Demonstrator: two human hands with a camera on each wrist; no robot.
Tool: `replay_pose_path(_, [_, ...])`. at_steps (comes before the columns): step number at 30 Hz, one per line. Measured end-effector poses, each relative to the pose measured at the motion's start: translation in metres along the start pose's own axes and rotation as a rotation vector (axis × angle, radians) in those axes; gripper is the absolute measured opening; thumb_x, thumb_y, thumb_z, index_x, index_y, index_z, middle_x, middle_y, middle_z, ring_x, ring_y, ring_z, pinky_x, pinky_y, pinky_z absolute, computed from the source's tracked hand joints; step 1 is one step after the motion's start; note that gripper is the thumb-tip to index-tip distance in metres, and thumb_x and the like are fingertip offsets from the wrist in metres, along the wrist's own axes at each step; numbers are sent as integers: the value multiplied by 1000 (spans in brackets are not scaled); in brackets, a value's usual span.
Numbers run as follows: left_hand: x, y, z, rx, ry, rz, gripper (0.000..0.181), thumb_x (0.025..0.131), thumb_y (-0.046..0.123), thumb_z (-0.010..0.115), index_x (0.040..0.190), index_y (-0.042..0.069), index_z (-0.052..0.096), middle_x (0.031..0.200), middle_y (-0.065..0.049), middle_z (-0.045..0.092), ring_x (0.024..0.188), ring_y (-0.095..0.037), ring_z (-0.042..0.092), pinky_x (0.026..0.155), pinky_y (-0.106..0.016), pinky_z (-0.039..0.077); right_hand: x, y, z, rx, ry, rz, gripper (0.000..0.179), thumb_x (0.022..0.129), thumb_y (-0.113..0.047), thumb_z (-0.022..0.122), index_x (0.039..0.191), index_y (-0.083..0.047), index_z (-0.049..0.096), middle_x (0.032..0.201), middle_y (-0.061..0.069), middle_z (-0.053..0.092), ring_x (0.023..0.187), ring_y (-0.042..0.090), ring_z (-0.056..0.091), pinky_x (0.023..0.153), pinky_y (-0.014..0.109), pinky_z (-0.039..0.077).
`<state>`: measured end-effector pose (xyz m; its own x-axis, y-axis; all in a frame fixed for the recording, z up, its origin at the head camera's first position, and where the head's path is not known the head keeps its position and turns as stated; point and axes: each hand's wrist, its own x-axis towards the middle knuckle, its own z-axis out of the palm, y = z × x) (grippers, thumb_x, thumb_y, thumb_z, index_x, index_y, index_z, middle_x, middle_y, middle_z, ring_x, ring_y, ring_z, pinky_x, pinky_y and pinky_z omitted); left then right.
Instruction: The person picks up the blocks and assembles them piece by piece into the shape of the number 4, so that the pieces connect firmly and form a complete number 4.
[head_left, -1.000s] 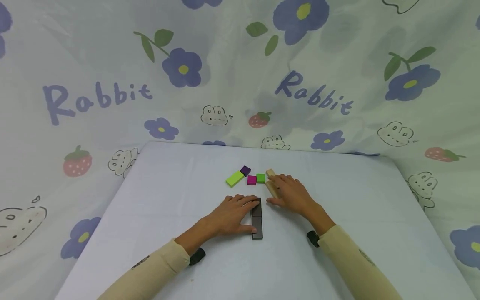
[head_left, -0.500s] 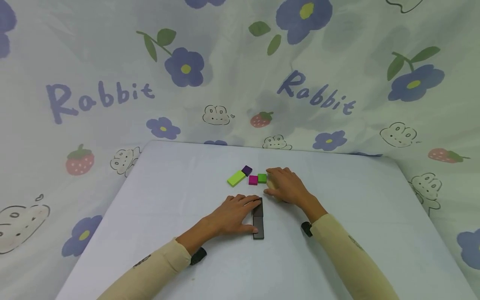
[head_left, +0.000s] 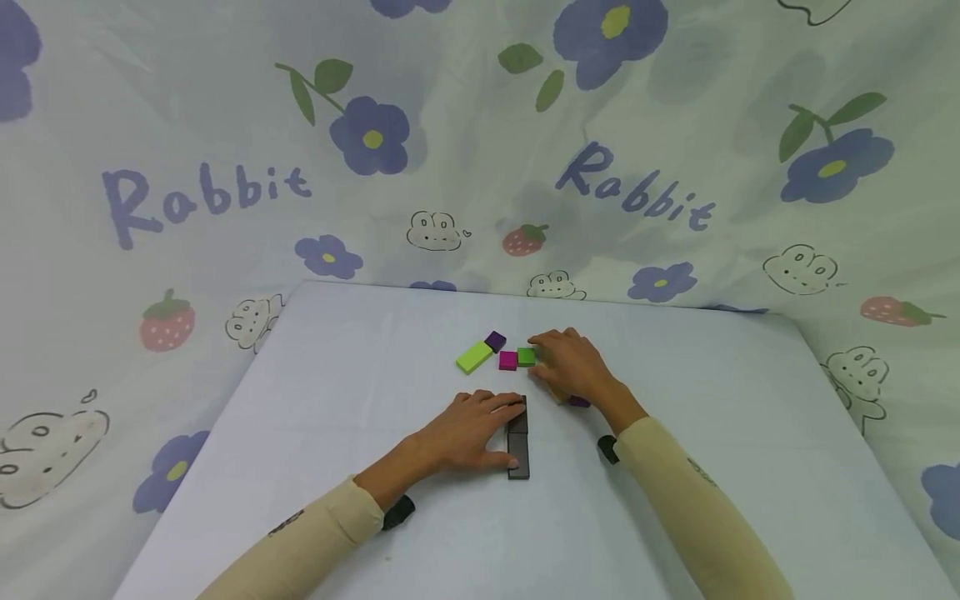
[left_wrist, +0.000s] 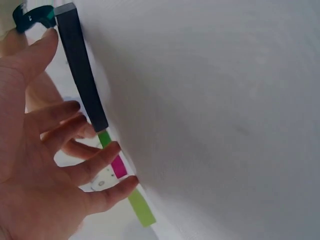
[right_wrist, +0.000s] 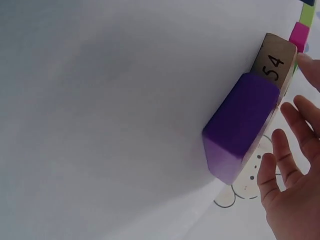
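While the left hand (head_left: 468,429), fingers spread, touches 2 dark blocks (head_left: 518,457) set end to end at lower centre of the head view, the right hand (head_left: 573,362) sits over a wooden block (right_wrist: 268,50) and a purple block (right_wrist: 242,115), right of centre. Its fingers are parted and loosely bent, contact unclear; the right wrist view shows the wooden block, marked 54, at upper right, beside the purple one. Just below head-view centre, the bench (head_left: 675,375) also carries green (head_left: 527,357), magenta (head_left: 507,361), yellow-green (head_left: 474,357) and small dark-purple (head_left: 495,341) blocks.
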<state>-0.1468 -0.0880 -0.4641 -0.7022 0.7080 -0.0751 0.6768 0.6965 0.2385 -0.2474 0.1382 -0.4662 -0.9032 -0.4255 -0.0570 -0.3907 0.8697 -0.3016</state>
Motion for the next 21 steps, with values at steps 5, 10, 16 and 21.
replay_pose_path(5, [-1, 0, -1, -7, 5, 12, 78, 91, 63, 64, 152, 17, 47, 158, 3, 40, 136, -27, 45, 105, -52, 42, 3, -1, 1, 17, 4, -20, 50, 92, -36, 75, 138, -17, 64, 136, 3, 64, 119, 30, 54, 100, 50, 46])
replay_pose_path(10, [-2, 3, -4, -4, 5, 22, 76, 91, 61, 65, 151, 17, 49, 157, 2, 42, 135, -28, 45, 104, -53, 42, 4, 1, 6, 25, 5, -23, 46, 94, -34, 74, 136, -18, 66, 133, 1, 66, 114, 26, 55, 98, 47, 47])
replay_pose_path(16, [-2, 3, -3, 7, 4, 20, 75, 92, 60, 65, 150, 17, 49, 157, 2, 42, 134, -27, 46, 105, -52, 41, 3, -1, 6, 42, 11, -30, 39, 96, -30, 72, 133, -18, 68, 131, 1, 66, 111, 24, 55, 96, 44, 48])
replay_pose_path(21, [-2, 2, -2, 8, 14, 26, 74, 92, 59, 66, 150, 16, 50, 156, 1, 43, 135, -28, 46, 104, -52, 42, 0, -1, 5, 62, 14, -31, 37, 97, -29, 71, 132, -19, 69, 131, 1, 66, 111, 24, 56, 95, 45, 48])
